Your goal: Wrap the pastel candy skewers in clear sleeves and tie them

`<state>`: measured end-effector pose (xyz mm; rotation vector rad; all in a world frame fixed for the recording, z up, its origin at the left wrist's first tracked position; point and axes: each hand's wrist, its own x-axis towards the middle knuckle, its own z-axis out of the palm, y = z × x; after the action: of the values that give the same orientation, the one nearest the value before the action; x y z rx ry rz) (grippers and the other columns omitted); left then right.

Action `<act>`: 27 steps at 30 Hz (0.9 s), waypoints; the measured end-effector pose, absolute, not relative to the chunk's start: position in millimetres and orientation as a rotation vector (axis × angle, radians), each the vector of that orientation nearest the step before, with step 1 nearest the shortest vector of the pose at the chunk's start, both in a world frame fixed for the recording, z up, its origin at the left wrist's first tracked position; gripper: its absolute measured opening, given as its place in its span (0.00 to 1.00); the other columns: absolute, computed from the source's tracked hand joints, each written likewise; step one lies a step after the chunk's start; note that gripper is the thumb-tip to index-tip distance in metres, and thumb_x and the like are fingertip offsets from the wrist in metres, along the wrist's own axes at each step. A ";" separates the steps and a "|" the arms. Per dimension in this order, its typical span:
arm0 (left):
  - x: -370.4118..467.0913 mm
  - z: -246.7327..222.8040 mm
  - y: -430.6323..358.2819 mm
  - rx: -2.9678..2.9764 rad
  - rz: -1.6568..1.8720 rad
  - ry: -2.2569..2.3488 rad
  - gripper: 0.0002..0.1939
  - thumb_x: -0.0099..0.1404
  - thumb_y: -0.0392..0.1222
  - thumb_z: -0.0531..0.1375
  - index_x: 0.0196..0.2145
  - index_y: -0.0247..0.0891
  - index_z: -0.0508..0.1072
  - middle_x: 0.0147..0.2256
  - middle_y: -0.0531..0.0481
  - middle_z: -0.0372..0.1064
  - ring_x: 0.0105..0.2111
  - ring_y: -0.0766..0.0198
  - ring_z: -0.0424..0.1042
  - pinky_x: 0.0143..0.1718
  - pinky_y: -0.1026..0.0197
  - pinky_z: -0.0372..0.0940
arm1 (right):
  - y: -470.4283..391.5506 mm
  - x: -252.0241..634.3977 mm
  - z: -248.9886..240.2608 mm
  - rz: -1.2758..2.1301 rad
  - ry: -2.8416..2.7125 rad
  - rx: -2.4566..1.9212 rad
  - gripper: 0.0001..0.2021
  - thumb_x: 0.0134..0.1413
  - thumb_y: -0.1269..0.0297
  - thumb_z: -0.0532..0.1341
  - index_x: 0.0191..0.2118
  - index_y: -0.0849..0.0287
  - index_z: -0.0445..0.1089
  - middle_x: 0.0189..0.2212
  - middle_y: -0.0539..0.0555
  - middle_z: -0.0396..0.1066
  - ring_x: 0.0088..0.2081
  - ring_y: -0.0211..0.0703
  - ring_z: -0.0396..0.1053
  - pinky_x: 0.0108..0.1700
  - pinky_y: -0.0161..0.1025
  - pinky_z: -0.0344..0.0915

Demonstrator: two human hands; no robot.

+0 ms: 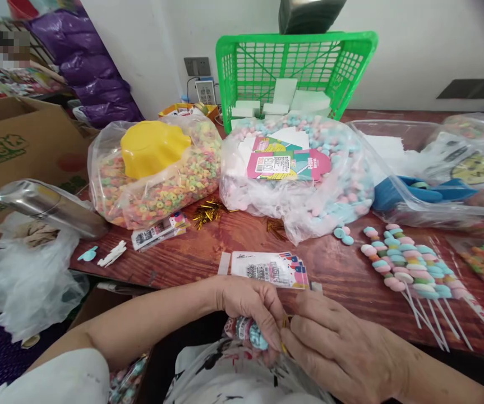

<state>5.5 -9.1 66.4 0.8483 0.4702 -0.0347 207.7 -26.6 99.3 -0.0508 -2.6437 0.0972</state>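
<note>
Close to my body, my left hand (252,300) is closed around a candy skewer (245,328) in a clear printed wrapper. Its pink and blue candies show below my fingers. At the wrapper's end, my right hand (334,339) pinches a gold twist tie (284,335); its fingertips are partly hidden. Just beyond both hands lies a stack of printed clear bags (267,269) on the table. Unwrapped candy skewers (414,264) with white sticks are laid out to the right. Gold twist ties (208,213) lie bunched farther back.
On the wooden table (174,264) stand a bag of ring candies (153,196) with a yellow bowl (153,147), a bag of pink and blue candies (342,163), a plastic tub (435,207) and a green basket (296,42). A steel flask (52,207) lies left, beside a cardboard box (23,151).
</note>
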 end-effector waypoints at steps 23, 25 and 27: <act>36.5 68.7 2.7 1.574 1.256 1.016 0.21 0.58 0.34 0.59 0.49 0.41 0.65 0.45 0.44 0.69 0.46 0.55 0.68 0.51 0.50 0.61 | 44.3 181.3 71.5 0.130 -2.117 -1.198 0.08 0.56 0.73 0.51 0.28 0.58 0.64 0.22 0.52 0.66 0.25 0.40 0.63 0.28 0.38 0.56; 35.1 65.5 5.4 1.014 1.306 0.851 0.13 0.60 0.38 0.60 0.43 0.41 0.65 0.37 0.48 0.71 0.38 0.61 0.71 0.44 0.56 0.65 | 26.8 175.9 70.4 0.452 -1.843 -1.141 0.09 0.58 0.70 0.51 0.27 0.57 0.61 0.20 0.48 0.63 0.23 0.37 0.61 0.26 0.34 0.56; 29.8 68.4 8.4 0.688 1.246 0.725 0.11 0.62 0.44 0.59 0.41 0.40 0.66 0.29 0.52 0.71 0.30 0.64 0.70 0.37 0.61 0.65 | 5.6 171.3 67.1 0.672 -1.760 -1.052 0.10 0.60 0.69 0.51 0.27 0.57 0.61 0.19 0.46 0.60 0.22 0.35 0.59 0.25 0.33 0.55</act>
<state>29.8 8.4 68.4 0.6878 0.7255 1.2464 171.3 5.6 67.1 -1.0524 -1.7600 0.6723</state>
